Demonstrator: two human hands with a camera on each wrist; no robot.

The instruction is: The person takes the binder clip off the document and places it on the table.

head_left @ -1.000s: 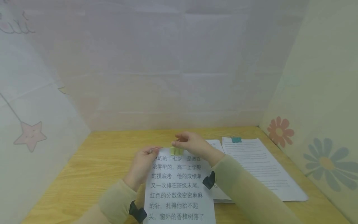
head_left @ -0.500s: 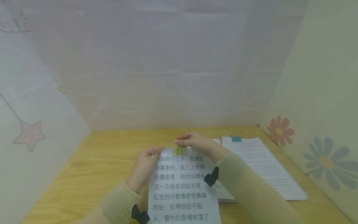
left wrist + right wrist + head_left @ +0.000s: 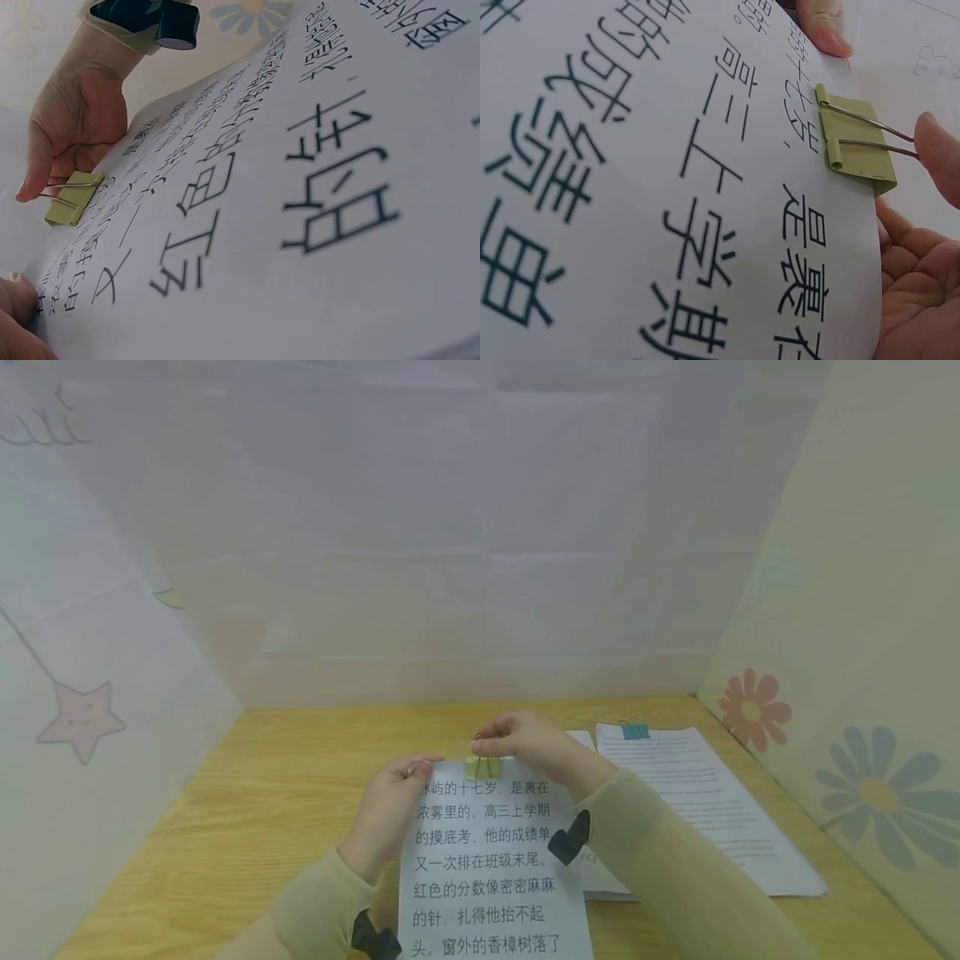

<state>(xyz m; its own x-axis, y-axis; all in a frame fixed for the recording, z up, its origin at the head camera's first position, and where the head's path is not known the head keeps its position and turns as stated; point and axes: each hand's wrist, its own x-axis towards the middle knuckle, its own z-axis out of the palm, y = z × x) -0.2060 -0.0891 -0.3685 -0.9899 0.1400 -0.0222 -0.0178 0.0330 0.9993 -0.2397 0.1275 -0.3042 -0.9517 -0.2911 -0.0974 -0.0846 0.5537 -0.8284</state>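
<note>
A printed white sheet of paper [image 3: 480,852], covered in large black characters, is held up in front of the person. Its top left corner is gripped by the left hand [image 3: 393,797], thumb on the printed face. A yellow-green binder clip [image 3: 482,767] sits over the middle of the top edge. The right hand [image 3: 528,747] pinches the clip's wire handles, with its thumb [image 3: 939,154] at the loop ends and its other fingers behind the paper. The two wires [image 3: 71,184] stick out past the clip's back in the left wrist view.
On the right of the wooden table [image 3: 300,777] lies a stack of printed pages [image 3: 697,810] with a teal binder clip [image 3: 635,732] at its top edge. Another white paper [image 3: 603,877] lies partly under the right forearm. Pale patterned walls enclose the back and sides.
Both hands and the clipped sheet have shifted slightly right. A wire handle now shows across the clip's front, where one second ago it did not. Over the last half second little moves.
</note>
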